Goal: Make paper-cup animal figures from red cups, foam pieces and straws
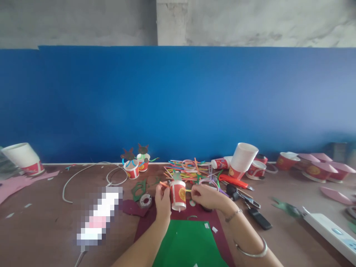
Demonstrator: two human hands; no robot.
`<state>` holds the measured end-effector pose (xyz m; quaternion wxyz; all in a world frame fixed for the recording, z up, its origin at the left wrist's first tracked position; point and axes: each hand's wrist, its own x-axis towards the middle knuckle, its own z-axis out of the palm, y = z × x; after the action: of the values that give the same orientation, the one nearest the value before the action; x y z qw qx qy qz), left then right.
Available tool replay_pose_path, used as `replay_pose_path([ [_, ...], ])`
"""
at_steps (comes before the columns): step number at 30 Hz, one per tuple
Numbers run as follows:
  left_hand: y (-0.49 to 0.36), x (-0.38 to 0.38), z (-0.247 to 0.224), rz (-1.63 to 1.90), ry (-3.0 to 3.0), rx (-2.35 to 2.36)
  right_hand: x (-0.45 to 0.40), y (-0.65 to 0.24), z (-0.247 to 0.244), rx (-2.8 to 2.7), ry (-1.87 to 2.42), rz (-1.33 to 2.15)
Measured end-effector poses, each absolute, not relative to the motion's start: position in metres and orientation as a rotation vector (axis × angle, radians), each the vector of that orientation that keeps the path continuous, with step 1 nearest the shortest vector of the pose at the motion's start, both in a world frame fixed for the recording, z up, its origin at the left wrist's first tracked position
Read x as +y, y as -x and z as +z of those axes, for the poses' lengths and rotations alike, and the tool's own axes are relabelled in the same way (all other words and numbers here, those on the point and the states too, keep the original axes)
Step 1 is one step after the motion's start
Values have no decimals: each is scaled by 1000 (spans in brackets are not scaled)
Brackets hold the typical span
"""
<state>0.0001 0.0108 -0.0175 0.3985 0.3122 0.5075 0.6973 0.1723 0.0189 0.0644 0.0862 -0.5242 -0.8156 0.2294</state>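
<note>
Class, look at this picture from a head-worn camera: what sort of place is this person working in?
Likely a craft workroom: a brown table holds coloured drinking straws, a red-and-white paper cup, green craft foam and an orange utility knife.

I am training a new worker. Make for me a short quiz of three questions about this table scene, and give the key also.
1. Which forearm wears the metal bangle, left or right?
2. True or false: the red-and-white paper cup is between the left hand and the right hand.
3. What lies on the maroon sheet? A) a green sheet, B) a power strip, C) a utility knife.

Key: 1 right; 2 true; 3 A.
</note>
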Motion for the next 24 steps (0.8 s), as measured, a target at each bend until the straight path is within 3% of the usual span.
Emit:
replay_pose_path([
  [4, 5, 13, -15, 1788, -710, 1202, 23, -162, 60, -2182, 1396, 938],
  [10, 5, 10, -9, 1718, -741, 1080, 25, -128, 45, -1691, 1246, 993],
  [24, 0, 11, -17, 1580, -990, 1070, 22, -112, 42, -1609, 1241, 775],
])
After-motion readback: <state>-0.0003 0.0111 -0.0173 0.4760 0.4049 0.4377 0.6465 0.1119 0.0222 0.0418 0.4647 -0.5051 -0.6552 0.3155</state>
